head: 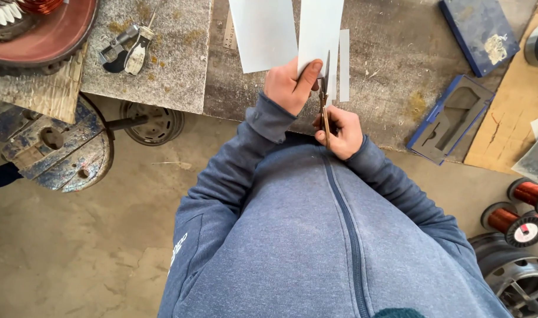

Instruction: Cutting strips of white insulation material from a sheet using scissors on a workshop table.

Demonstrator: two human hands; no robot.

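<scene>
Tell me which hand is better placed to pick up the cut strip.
Probably the left hand: it pinches only the sheet, while the right hand holds the scissors. The strip lies just right of the blades.

My right hand (pixel 341 131) covered the scissors' (pixel 324 100) handles. The sheet (pixel 319 32) I held ran off the frame at twelve o'clock, as did another sheet (pixel 262 32). At three o'clock, wire spools (pixel 525 227) were cut by the edge.
</scene>
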